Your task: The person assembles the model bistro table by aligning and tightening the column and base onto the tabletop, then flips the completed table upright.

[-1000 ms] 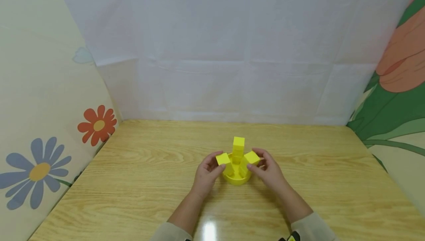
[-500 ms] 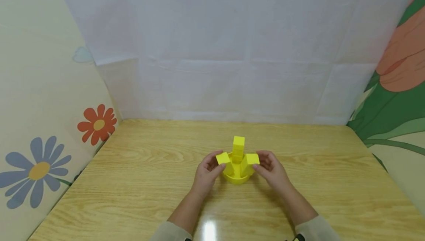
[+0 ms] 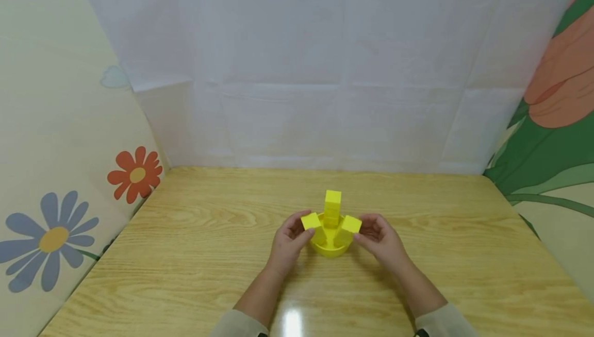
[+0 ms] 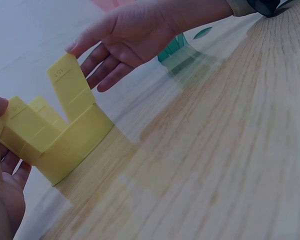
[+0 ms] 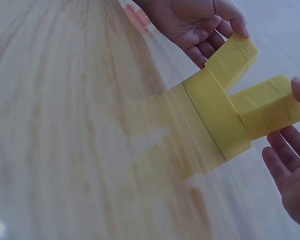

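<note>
A shallow round yellow dish (image 3: 330,252) sits on the table, with three yellow rectangular blocks standing up from it and leaning outward. My left hand (image 3: 284,248) pinches the left block (image 3: 312,221) near its top, thumb in front and fingers behind. On the other side, my right hand (image 3: 384,241) holds the right block (image 3: 351,224) by its outer edge; its thumb touches the upper corner. Neither hand touches the rear block (image 3: 332,204). Small raised marks, too faint to read, show on the right block (image 4: 69,82) in the left wrist view.
The wood-grain table (image 3: 195,254) ends at a white cloth (image 3: 278,79) hanging behind it. Flower-patterned panels border the left (image 3: 46,136) and right sides. A light glare (image 3: 292,321) lies near the front edge.
My right hand has shifted slightly right, its thumb sliding from the right block's face to its outer edge. That block has turned a little back and forth. The left hand stays put.
</note>
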Motion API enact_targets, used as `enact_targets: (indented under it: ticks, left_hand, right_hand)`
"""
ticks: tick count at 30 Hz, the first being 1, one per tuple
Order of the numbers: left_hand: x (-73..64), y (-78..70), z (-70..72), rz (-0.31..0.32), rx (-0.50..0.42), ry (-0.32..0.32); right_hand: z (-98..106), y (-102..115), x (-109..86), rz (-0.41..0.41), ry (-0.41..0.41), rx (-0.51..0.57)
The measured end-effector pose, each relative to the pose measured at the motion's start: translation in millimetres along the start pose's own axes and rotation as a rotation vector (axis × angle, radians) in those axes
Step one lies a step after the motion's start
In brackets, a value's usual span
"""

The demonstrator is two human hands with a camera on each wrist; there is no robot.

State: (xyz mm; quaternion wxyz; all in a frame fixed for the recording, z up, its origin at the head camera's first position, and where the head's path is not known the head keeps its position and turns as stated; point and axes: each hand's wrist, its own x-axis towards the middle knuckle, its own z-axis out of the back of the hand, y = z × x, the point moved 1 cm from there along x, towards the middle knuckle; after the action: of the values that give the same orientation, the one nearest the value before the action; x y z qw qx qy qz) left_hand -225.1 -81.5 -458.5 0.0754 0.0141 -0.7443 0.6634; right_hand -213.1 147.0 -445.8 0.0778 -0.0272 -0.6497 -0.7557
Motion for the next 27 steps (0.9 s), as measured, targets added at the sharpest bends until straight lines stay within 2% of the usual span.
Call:
enact_targets:
  ticks: [10, 20, 27]
  left_hand:
    - [0.5, 1.2, 0.0, -0.009, 0.005, 0.000]
    - [-0.7, 1.3, -0.5, -0.005, 0.029, -0.004]
    - [0.2, 1.4, 0.2, -0.017, 0.006, -0.003]
  right_hand:
    - [-1, 3, 0.4, -0.031, 0.040, -0.091]
    - [2, 10, 5.2, 0.013, 0.236, -0.294]
    - [3, 8, 10.9, -0.012, 0.247, -0.308]
